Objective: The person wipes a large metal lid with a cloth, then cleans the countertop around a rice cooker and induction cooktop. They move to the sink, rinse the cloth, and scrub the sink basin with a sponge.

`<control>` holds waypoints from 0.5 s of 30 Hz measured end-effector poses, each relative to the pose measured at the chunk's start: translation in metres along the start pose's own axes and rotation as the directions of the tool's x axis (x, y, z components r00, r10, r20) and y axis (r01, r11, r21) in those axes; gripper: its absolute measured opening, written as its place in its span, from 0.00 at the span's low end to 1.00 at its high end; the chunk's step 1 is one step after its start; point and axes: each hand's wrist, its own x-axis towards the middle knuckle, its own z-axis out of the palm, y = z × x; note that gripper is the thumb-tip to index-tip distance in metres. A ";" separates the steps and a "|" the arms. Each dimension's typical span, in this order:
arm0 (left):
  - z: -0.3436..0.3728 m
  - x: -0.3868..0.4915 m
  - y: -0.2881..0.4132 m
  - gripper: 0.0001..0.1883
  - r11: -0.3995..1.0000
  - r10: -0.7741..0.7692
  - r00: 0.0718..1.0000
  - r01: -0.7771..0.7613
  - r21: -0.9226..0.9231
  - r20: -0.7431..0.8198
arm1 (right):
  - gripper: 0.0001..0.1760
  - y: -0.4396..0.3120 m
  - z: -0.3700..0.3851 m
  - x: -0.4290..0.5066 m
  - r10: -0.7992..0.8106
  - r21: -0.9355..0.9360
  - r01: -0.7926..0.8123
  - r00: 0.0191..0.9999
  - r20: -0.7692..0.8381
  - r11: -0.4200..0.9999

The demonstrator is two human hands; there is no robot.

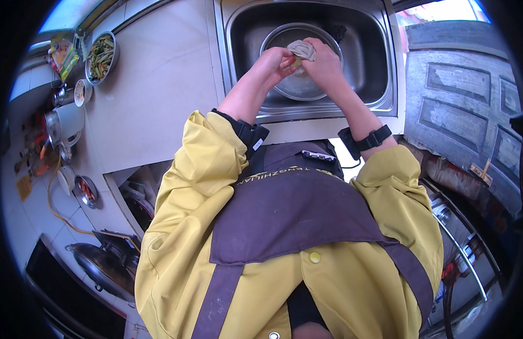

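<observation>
My right hand (pixel 323 62) grips a bunched, pale wet-looking cloth (pixel 302 50) over a round metal basin (pixel 301 94). Close to the cloth's left side is my left hand (pixel 275 63), its fingers curved and slightly apart. Whether those fingers pinch the cloth is unclear. A small yellowish patch (pixel 298 63) shows between the hands, too small to name. The basin rests inside a stainless steel sink (pixel 365 80), and some shallow water seems to lie in it.
A dark scrap (pixel 339 32) lies in the sink behind the basin. Left along the counter (pixel 168 84) stand a bowl of cut green vegetables (pixel 101 58), a small white bowl (pixel 82 93) and a pale jug (pixel 70 120). A wok (pixel 102 267) sits lower left; a grey panelled door (pixel 456 84) stands right.
</observation>
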 end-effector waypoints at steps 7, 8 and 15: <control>0.010 0.006 -0.009 0.14 0.985 0.070 0.996 -0.058 -0.162 0.064 | 0.30 -0.007 0.009 -0.013 -0.225 0.071 0.230 0.972 -0.062 0.971; 0.013 0.005 -0.010 0.13 0.972 0.083 0.995 -0.069 -0.225 0.054 | 0.28 -0.003 0.011 -0.012 -0.120 0.045 0.121 0.992 -0.037 0.992; -0.010 -0.030 -0.022 0.36 0.067 0.428 0.827 -0.432 0.899 0.365 | 0.17 0.021 0.004 0.000 0.370 0.451 -0.716 0.676 0.637 0.533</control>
